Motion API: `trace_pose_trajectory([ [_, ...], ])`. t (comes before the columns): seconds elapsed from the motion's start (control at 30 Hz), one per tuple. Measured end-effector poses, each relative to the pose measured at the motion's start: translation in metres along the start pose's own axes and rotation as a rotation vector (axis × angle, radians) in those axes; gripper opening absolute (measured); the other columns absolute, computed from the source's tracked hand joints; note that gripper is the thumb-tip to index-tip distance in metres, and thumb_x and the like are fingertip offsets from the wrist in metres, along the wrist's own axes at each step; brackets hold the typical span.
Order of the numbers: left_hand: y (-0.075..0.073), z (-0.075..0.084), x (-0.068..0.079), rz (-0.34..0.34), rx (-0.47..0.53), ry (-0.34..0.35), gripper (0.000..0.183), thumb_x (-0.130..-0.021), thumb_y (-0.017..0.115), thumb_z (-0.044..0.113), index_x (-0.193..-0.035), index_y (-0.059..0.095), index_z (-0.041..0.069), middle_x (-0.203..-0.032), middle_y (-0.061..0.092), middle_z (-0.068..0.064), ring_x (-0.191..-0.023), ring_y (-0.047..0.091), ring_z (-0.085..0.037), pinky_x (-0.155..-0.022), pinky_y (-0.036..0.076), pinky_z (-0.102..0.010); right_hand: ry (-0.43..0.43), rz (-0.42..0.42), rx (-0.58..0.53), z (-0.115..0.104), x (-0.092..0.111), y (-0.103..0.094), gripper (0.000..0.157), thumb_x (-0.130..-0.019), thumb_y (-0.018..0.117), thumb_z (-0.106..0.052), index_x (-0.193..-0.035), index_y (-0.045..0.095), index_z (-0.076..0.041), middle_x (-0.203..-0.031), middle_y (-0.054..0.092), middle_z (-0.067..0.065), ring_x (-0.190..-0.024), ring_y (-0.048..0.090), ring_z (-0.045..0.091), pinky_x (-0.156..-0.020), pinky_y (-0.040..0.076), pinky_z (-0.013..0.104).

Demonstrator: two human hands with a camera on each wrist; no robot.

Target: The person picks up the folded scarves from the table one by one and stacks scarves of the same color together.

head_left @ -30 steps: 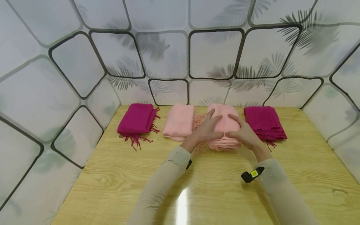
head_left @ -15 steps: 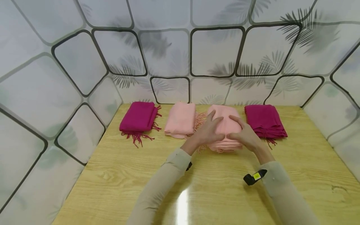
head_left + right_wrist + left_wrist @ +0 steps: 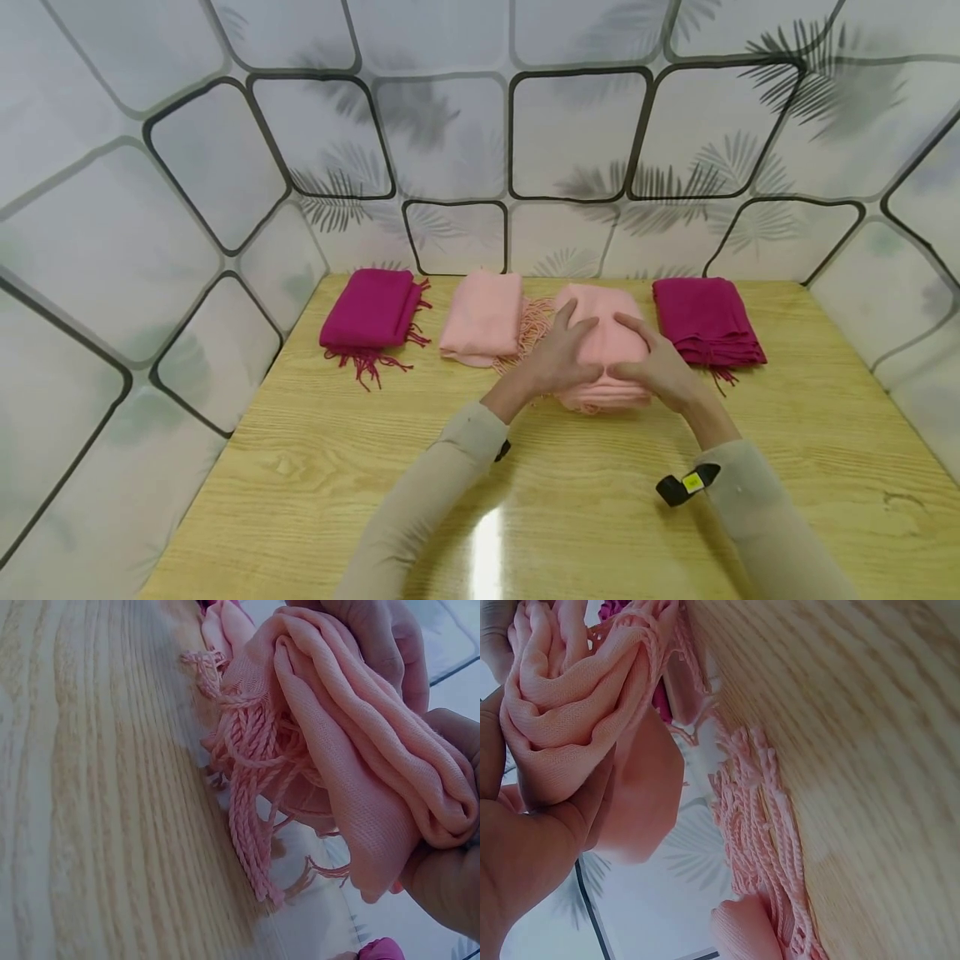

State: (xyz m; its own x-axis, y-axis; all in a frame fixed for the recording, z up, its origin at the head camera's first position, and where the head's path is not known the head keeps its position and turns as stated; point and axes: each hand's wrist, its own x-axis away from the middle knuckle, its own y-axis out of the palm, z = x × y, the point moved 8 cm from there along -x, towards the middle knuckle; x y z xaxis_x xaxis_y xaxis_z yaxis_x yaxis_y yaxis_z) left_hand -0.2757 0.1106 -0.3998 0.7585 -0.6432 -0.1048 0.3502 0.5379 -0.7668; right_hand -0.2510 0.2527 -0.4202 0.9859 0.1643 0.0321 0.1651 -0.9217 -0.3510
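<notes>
**Pink bundle [image 3: 606,337] gripped from both sides**

Head feed: I have the pink bundle toward the rear of the bench [image 3: 337,467], third in a row of four cloths. Left hand [image 3: 558,354]: grip holds the bundle's left side, fingers spread over the top. Right hand [image 3: 663,367]: grip holds the right side in mirror fashion, the thumb tips almost meeting. Layered folds show at the near end.

Wrist feeds: stacked folds held between thumb and fingers; braided fringe [image 3: 255,757] hangs on the bench side. I cannot tell whether the underside touches the bench.

Rest of row, from left: fringed magenta scarf [image 3: 369,308], folded, strands splayed at its near and right edges; flat pink scarf [image 3: 483,317], folded, with tassels [image 3: 534,323] between it and the bundle; then, past the bundle, layered magenta scarf [image 3: 708,321], near the right hand.

Behind: patterned wall covering [image 3: 577,137], dark rounded outlines, grey fronds. Black device [image 3: 675,492] with yellow label at the right cuff.
</notes>
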Motion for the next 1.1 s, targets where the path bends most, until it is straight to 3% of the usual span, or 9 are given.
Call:
trace_pose_trajectory([
  [0.13, 0.001, 0.002, 0.004, -0.009, 0.007, -0.002, 0.077, -0.089, 0.072, 0.027, -0.154, 0.035, 0.010, -0.166, -0.003, -0.017, -0.141, 0.036, -0.037, -0.104, 0.045, -0.042, -0.009, 0.000, 0.018, -0.001, 0.004, 0.001, 0.092, -0.085, 0.075, -0.009, -0.160, 0.023, -0.022, -0.162, 0.021, 0.015, -0.134, 0.034, 0.035, -0.104, 0.036, 0.053],
  [0.43, 0.006, 0.006, 0.012, -0.021, -0.067, 0.005, 0.078, -0.090, 0.072, 0.030, -0.155, 0.034, 0.010, -0.165, -0.001, -0.020, -0.136, 0.044, -0.038, -0.104, 0.045, -0.041, -0.023, 0.011, 0.020, 0.001, 0.012, 0.004, 0.090, -0.084, 0.075, -0.009, -0.158, 0.026, -0.020, -0.160, 0.025, 0.014, -0.134, 0.036, 0.033, -0.105, 0.036, 0.051],
  [0.73, 0.011, 0.011, 0.020, -0.027, -0.040, 0.010, 0.076, -0.089, 0.072, 0.029, -0.154, 0.036, 0.009, -0.164, -0.001, -0.021, -0.139, 0.040, -0.039, -0.105, 0.044, -0.039, -0.013, 0.000, 0.028, 0.000, 0.024, 0.006, 0.090, -0.084, 0.076, -0.010, -0.158, 0.026, -0.018, -0.161, 0.023, 0.016, -0.136, 0.032, 0.036, -0.106, 0.034, 0.056],
  [0.97, 0.018, 0.013, 0.024, -0.040, -0.037, 0.027, 0.076, -0.090, 0.072, 0.028, -0.153, 0.036, 0.008, -0.164, -0.001, -0.024, -0.146, 0.027, -0.039, -0.108, 0.040, -0.040, -0.009, 0.004, 0.074, 0.003, 0.031, 0.007, 0.090, -0.084, 0.076, -0.013, -0.158, 0.025, -0.018, -0.160, 0.024, 0.018, -0.135, 0.034, 0.038, -0.103, 0.035, 0.058],
  [1.1, 0.019, 0.015, 0.026, -0.045, -0.050, 0.031, 0.076, -0.089, 0.071, 0.029, -0.153, 0.036, 0.007, -0.163, -0.001, -0.025, -0.145, 0.029, -0.039, -0.109, 0.040, -0.040, -0.011, 0.003, 0.067, 0.003, 0.036, 0.008, 0.090, -0.084, 0.076, -0.012, -0.158, 0.025, -0.017, -0.160, 0.023, 0.019, -0.137, 0.031, 0.038, -0.104, 0.033, 0.060],
])
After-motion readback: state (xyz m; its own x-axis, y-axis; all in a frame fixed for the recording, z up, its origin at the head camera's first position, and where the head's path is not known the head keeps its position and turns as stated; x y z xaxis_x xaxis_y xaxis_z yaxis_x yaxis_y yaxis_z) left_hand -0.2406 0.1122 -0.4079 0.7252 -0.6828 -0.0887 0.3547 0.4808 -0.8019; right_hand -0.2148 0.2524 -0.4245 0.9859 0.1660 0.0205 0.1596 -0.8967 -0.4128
